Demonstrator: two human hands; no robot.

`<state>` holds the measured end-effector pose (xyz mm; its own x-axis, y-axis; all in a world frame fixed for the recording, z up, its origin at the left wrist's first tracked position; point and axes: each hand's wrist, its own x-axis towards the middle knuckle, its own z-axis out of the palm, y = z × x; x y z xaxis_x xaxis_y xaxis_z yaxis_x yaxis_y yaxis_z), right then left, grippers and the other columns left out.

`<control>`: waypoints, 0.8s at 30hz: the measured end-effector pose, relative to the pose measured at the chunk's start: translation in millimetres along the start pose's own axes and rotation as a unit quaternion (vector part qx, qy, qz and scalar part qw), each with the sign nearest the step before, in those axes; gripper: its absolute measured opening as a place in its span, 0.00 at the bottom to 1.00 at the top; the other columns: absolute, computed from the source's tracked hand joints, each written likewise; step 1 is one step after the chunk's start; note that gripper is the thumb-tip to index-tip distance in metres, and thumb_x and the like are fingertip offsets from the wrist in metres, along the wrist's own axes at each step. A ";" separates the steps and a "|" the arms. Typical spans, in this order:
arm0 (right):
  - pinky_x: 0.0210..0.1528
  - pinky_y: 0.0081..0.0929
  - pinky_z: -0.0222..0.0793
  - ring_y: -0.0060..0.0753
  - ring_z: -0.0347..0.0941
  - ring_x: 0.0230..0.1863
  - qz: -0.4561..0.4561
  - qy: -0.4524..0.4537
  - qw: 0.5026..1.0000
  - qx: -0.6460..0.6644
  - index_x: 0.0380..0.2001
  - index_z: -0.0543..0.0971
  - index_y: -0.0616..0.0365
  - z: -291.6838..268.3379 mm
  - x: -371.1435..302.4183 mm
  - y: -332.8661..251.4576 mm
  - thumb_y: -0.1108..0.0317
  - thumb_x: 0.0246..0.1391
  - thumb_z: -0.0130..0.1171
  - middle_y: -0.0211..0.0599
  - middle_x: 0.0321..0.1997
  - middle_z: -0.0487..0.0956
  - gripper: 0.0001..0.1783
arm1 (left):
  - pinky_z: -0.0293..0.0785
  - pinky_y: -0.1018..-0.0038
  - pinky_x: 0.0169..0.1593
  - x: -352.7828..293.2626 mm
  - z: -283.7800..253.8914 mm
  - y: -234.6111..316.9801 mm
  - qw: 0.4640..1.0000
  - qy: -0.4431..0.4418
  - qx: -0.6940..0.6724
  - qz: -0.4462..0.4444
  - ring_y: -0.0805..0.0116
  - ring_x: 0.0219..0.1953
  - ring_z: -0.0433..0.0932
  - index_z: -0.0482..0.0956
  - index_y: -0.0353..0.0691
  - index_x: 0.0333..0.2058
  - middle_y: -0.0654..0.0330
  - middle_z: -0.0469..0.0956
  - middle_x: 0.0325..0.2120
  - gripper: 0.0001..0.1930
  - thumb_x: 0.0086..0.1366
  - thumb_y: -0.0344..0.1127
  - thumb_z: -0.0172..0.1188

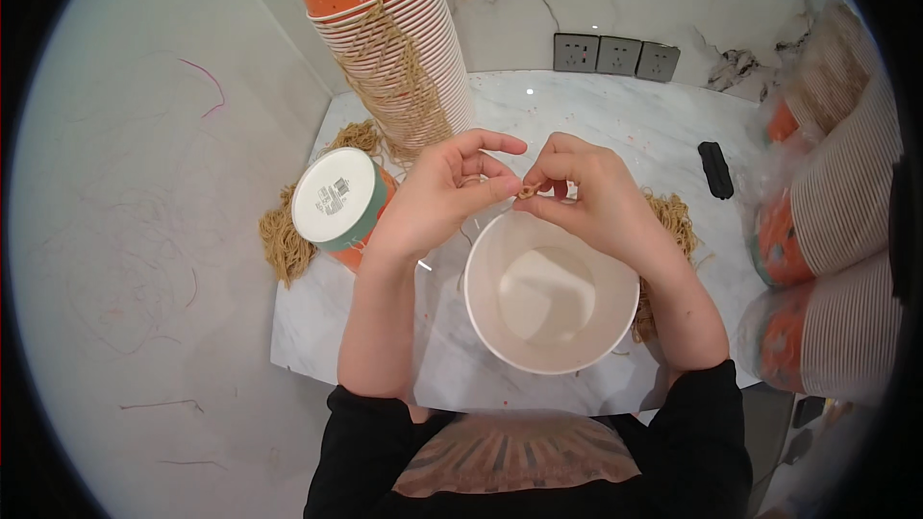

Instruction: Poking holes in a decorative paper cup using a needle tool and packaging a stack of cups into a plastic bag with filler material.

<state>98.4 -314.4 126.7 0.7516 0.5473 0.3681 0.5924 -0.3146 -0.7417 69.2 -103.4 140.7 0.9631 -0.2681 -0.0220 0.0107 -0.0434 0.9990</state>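
both grips — left hand point(437, 194), right hand point(586, 197) — pinch a short cord point(527, 192) lying crosswise above the cup point(550, 293).

- We see the left hand point(437, 194) and the right hand point(588, 194) meeting above a white paper cup point(551, 293), fingertips pinching a small tan knot of string point(527, 192) between them.
- The cup stands open on a marble table point(615, 115).
- An overturned cup point(338, 200) lies left of the hands, on tan string bundles point(284, 240).
- A tall stack of orange cups point(394, 48) rises behind, draped with string.
- More stacked cups in plastic point(827, 231) lie at the right.
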 end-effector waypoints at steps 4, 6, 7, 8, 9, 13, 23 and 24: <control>0.32 0.28 0.69 0.31 0.73 0.29 0.012 -0.010 1.000 -0.010 0.28 0.81 0.63 -3.3 -0.2 -5.2 0.70 0.48 0.71 0.35 0.30 0.75 0.09 | 0.72 0.82 0.45 -2.2 -5.6 1.5 1.000 0.018 0.011 0.000 0.81 0.39 0.79 0.77 0.34 0.53 0.66 0.82 0.35 0.17 0.66 0.26 0.63; 0.34 0.32 0.72 0.36 0.78 0.31 0.021 -0.012 1.000 -0.020 0.28 0.81 0.62 -3.9 -2.0 -5.7 0.67 0.48 0.70 0.38 0.30 0.76 0.10 | 0.72 0.82 0.46 -3.0 -7.1 2.2 1.000 0.018 0.017 0.001 0.81 0.40 0.79 0.77 0.34 0.52 0.66 0.82 0.35 0.16 0.66 0.26 0.63; 0.34 0.32 0.72 0.36 0.77 0.30 0.022 -0.015 1.000 -0.016 0.28 0.81 0.62 -3.6 -2.7 -5.8 0.68 0.48 0.70 0.38 0.30 0.76 0.09 | 0.72 0.82 0.46 -3.4 -7.5 2.9 1.000 0.019 0.023 0.001 0.80 0.40 0.79 0.77 0.34 0.52 0.66 0.82 0.35 0.16 0.66 0.26 0.62; 0.33 0.32 0.72 0.36 0.77 0.30 0.024 -0.017 0.999 -0.012 0.28 0.81 0.62 -3.3 -3.3 -5.2 0.68 0.49 0.70 0.38 0.30 0.76 0.09 | 0.72 0.82 0.46 -3.3 -7.2 2.6 1.000 0.018 0.024 0.003 0.80 0.40 0.79 0.77 0.34 0.52 0.66 0.82 0.35 0.16 0.66 0.26 0.62; 0.33 0.32 0.72 0.36 0.77 0.30 0.024 -0.016 1.000 -0.013 0.28 0.81 0.62 -3.1 -3.3 -4.6 0.68 0.49 0.70 0.38 0.30 0.76 0.09 | 0.72 0.82 0.47 -3.4 -6.8 2.1 1.000 0.009 0.023 0.004 0.80 0.40 0.79 0.77 0.34 0.52 0.66 0.82 0.35 0.15 0.67 0.27 0.62; 0.33 0.31 0.71 0.36 0.76 0.28 0.026 -0.021 0.999 -0.005 0.27 0.81 0.63 -0.2 -2.5 -2.7 0.68 0.49 0.70 0.38 0.29 0.76 0.09 | 0.73 0.81 0.48 -3.7 -4.6 2.3 1.000 0.005 0.022 0.010 0.80 0.42 0.79 0.77 0.35 0.52 0.65 0.82 0.37 0.16 0.67 0.28 0.63; 0.32 0.31 0.70 0.35 0.74 0.27 0.030 -0.018 0.999 -0.009 0.29 0.81 0.62 1.0 -2.3 -2.3 0.66 0.48 0.71 0.37 0.28 0.75 0.11 | 0.68 0.85 0.33 -5.9 -7.2 5.3 0.989 0.037 0.138 -0.031 0.87 0.29 0.72 0.84 0.33 0.40 0.68 0.81 0.29 0.09 0.61 0.28 0.69; 0.32 0.31 0.70 0.35 0.74 0.27 0.029 -0.019 0.999 -0.007 0.29 0.81 0.62 1.1 -1.2 -4.8 0.66 0.48 0.71 0.37 0.28 0.75 0.11 | 0.66 0.85 0.32 -6.4 -8.8 2.6 0.991 0.041 0.127 -0.023 0.87 0.28 0.71 0.84 0.33 0.40 0.68 0.81 0.29 0.09 0.61 0.27 0.69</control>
<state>94.3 -312.7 129.2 0.7727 0.5577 0.3032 0.5530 -0.3569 -0.7529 65.4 -93.3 143.9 0.9821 -0.1807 -0.0536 -0.0025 -0.2967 0.9550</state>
